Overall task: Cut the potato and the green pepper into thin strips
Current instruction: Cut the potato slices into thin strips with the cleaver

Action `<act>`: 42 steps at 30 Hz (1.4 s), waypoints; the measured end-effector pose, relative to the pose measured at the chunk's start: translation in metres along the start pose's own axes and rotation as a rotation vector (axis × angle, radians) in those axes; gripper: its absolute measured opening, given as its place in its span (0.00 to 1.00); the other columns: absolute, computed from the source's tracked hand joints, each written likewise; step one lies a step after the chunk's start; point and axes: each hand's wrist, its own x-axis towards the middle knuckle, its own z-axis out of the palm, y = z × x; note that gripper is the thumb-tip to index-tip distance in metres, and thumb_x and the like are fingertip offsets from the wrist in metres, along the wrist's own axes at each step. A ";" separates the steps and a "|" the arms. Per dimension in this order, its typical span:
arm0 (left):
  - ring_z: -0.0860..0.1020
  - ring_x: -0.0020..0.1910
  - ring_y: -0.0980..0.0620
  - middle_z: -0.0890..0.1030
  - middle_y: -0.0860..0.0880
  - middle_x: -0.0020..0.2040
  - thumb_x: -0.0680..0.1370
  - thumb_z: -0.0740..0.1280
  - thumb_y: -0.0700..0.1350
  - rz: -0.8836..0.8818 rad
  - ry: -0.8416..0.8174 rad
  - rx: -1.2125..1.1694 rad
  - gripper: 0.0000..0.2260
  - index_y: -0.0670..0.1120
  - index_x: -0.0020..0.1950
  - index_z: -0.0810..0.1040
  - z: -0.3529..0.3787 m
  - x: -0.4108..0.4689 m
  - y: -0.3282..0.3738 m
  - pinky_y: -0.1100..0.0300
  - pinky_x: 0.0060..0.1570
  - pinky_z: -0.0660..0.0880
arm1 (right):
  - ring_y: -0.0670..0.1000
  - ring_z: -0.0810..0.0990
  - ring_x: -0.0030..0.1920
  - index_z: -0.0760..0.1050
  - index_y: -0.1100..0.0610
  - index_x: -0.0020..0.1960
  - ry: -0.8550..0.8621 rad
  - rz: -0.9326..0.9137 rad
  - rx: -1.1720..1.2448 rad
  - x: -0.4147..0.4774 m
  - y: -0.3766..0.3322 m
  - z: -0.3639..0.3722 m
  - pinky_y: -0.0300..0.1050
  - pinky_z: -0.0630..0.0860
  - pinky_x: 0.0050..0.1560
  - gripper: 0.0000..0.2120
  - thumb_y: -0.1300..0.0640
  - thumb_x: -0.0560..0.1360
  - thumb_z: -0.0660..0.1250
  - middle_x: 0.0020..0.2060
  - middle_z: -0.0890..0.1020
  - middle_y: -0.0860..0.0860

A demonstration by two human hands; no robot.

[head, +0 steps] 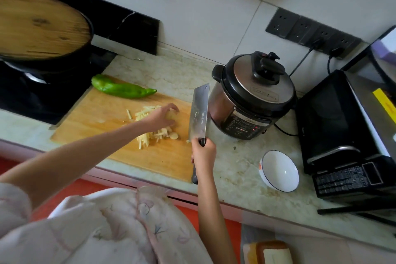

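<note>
Working roughly halfway: one vegetable mostly cut, the other whole.
Round white ceramic bowl point(279, 170) at 4 o'clock holds nothing; right hand point(203, 152) grasps the steel cleaver point(199, 111); left hand point(160, 117) curls over the pale yellow potato point(147, 137), mostly strips, mid wooden cutting board point(102, 118); long green pepper point(122, 89) lies uncut at 11 o'clock.
</note>
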 end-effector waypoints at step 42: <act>0.76 0.47 0.48 0.77 0.45 0.51 0.71 0.75 0.36 -0.306 0.204 -0.188 0.23 0.40 0.62 0.71 -0.113 -0.111 -0.170 0.55 0.48 0.73 | 0.52 0.67 0.25 0.67 0.60 0.34 -0.293 -0.076 -0.230 -0.048 -0.015 0.121 0.42 0.68 0.24 0.12 0.58 0.75 0.63 0.28 0.69 0.57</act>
